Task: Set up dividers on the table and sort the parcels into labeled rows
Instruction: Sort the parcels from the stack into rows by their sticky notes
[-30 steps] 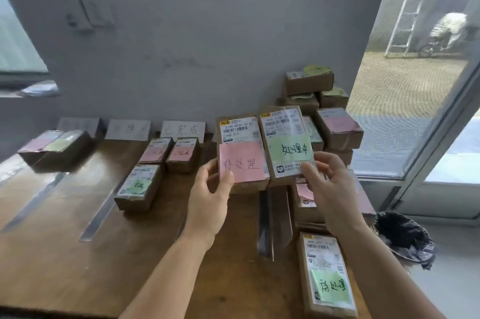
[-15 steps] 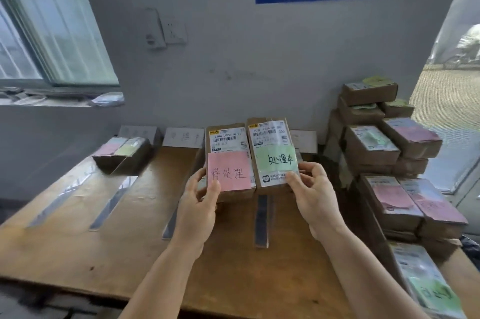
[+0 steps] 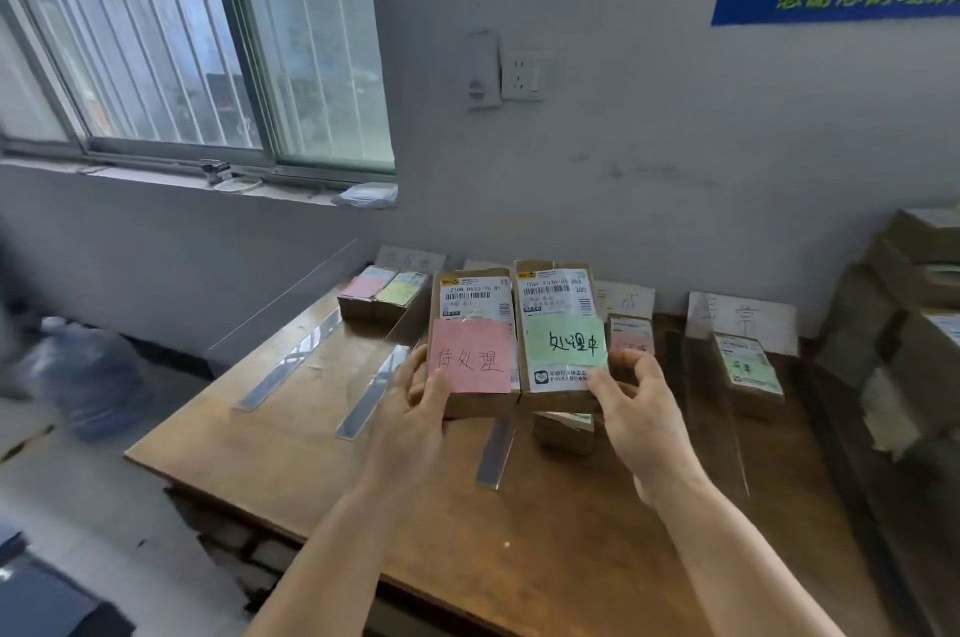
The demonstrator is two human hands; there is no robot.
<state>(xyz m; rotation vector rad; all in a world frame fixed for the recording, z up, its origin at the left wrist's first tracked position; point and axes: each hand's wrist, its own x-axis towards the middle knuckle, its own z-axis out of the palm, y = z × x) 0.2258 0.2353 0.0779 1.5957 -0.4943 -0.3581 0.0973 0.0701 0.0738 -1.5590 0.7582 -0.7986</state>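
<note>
Soft daylight enters through the barred window (image 3: 197, 39) at upper left, leaving the room evenly but rather dimly lit, with pale glare on the clear strips (image 3: 291, 366) lying on the bench (image 3: 519, 558). Edges bow from the wide lens, and the water bottle (image 3: 88, 376) at left and stacked boxes (image 3: 904, 324) at right are smeared with blur.

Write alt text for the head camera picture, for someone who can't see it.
Two bare hands hold up two cardboard parcels side by side over a wooden table: the left hand grips the pink-note parcel, the right hand the green-note parcel. Clear divider strips and more labelled parcels lie on the table below a barred window.
</note>
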